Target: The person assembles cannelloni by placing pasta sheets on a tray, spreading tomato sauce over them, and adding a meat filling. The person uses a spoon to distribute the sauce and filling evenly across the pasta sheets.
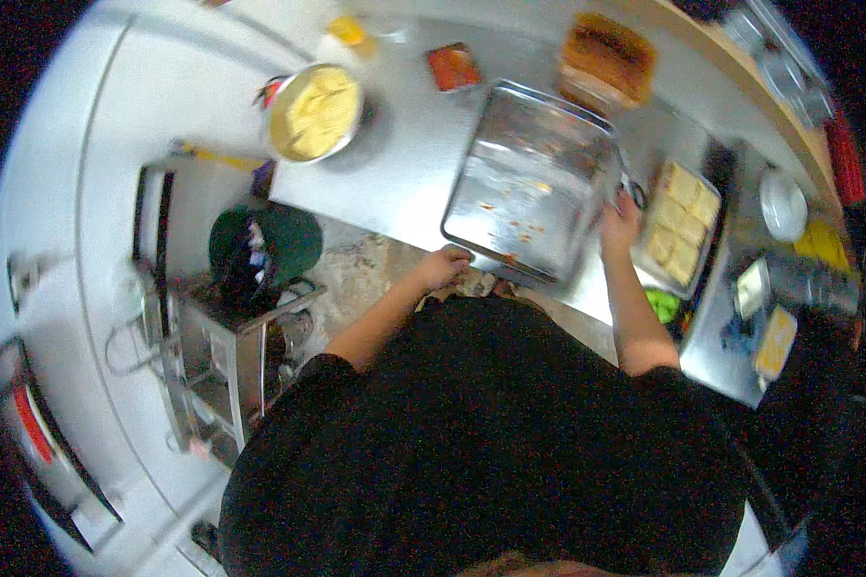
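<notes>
**Both Hands on a Metal Baking Tray at the Table's Edge**

A person in a black top stood over a steel table [394, 183] and held a large, shallow metal tray [534, 178] by two of its sides. The tray lay tilted across the table's near edge, bare apart from a few orange crumbs and streaks on its shiny floor.

The left hand [443, 266] gripped the tray's near left corner, its fingers curled shut over the rim. The right hand [621, 221] clasped the tray's right edge, fingers closed against the rim; blur hid how they wrapped it.

Just to the right of the tray sat a smaller tray of pale yellow squares [681, 223], close beside the right hand. Beyond the big tray, at its far right corner, stood a brown box-like container [608, 56], and left of that a small red-orange dish [453, 67]. Further left on the table rested a round metal bowl of pale yellow mixture [315, 112].

Below the table's left end stood a dark green bin [289, 240], with a low metal cart [226, 351] near it on the floor. To the far right, a white plate [782, 204] lay on a second surface, well apart from both hands.
</notes>
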`<state>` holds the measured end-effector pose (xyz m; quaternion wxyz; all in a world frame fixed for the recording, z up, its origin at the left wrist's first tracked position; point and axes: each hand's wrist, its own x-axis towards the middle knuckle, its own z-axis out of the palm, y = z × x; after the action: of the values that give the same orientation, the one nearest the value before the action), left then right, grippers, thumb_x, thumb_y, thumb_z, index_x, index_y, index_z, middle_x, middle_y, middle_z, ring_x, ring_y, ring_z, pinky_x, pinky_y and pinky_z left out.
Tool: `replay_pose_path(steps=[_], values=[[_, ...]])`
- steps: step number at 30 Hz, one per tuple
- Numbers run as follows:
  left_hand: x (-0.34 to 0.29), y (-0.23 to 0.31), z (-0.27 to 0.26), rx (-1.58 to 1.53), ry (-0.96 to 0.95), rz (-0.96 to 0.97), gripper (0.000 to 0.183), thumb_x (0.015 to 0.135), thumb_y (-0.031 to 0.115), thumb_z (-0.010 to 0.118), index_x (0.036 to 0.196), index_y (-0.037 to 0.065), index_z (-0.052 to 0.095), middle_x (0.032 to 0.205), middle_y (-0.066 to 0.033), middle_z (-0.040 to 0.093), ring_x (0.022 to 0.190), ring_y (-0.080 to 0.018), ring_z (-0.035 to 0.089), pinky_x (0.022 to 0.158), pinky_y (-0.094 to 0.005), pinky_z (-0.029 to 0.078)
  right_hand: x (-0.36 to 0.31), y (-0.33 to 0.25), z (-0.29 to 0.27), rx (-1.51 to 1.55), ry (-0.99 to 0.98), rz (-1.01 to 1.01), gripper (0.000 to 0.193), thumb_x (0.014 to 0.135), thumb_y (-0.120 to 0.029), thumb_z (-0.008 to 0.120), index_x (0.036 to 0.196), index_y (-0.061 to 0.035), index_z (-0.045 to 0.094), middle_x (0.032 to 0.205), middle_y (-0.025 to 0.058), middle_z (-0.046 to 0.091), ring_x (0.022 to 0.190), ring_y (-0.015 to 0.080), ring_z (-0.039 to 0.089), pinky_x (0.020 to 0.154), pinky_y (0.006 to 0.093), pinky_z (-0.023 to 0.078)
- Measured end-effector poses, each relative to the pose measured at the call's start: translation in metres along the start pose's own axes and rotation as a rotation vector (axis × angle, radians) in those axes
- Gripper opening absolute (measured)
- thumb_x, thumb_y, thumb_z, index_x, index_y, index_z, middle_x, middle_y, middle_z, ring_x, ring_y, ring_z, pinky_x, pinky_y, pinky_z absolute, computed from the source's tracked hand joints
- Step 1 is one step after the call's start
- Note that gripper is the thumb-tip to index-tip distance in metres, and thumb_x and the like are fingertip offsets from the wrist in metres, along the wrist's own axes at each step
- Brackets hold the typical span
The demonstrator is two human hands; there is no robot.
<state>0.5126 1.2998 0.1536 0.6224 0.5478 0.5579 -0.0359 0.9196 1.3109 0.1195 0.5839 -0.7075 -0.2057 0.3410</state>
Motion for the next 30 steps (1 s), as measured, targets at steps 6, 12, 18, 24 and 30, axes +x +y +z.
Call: replay_pose_path(steps=[6,12,18,24,30], values=[[-0.030,-0.058,-0.117,0.104,0.596,0.061,0.047,0.094,0.035,0.068,0.128,0.003,0.067,0.109,-0.0226,0.073,0.102,-0.0356,0.071,0.094,-0.0413,0.054,-0.094,-0.027,-0.018,-0.638,-0.177,-0.294,0.057,0.090,-0.005,0.065,0.145,-0.0005,0.051,0.137,0.0175,0.060,0.114,0.0299,0.062,0.093,0.0395,0.052],[0.006,-0.099,-0.283,-0.144,1.095,0.000,0.055,0.097,0.037,0.064,0.131,-0.005,0.061,0.118,-0.0270,0.070,0.111,-0.0378,0.068,0.096,-0.0440,0.052,-0.155,-0.039,0.014,-0.691,-0.239,-0.306,0.053,0.090,-0.003,0.062,0.142,-0.0005,0.054,0.137,0.0181,0.061,0.109,0.0291,0.064,0.088,0.0366,0.053],[0.058,-0.082,-0.379,-0.456,0.872,-0.069,0.054,0.093,0.033,0.064,0.114,-0.017,0.062,0.110,-0.0334,0.071,0.104,-0.0439,0.071,0.085,-0.0467,0.056,-0.202,-0.041,0.078,-0.813,-0.260,-0.375,0.052,0.090,-0.003,0.062,0.142,-0.0041,0.056,0.133,0.0183,0.064,0.111,0.0291,0.066,0.092,0.0387,0.055],[0.062,-0.083,-0.359,-0.115,1.070,0.100,0.040,0.085,0.023,0.067,0.097,-0.015,0.065,0.087,-0.0281,0.073,0.077,-0.0395,0.073,0.070,-0.0463,0.058,-0.250,-0.031,0.118,-0.741,-0.279,-0.188,0.054,0.089,0.001,0.065,0.142,-0.0058,0.055,0.124,0.0159,0.067,0.102,0.0242,0.067,0.081,0.0349,0.057],[-0.018,-0.062,-0.306,-0.134,0.885,0.029,0.044,0.087,0.023,0.070,0.111,-0.014,0.064,0.108,-0.0324,0.069,0.110,-0.0411,0.067,0.090,-0.0481,0.053,-0.291,-0.023,0.119,-0.769,-0.203,-0.028,0.054,0.093,-0.002,0.067,0.145,-0.0025,0.054,0.120,0.0119,0.062,0.098,0.0185,0.059,0.083,0.0313,0.053]])
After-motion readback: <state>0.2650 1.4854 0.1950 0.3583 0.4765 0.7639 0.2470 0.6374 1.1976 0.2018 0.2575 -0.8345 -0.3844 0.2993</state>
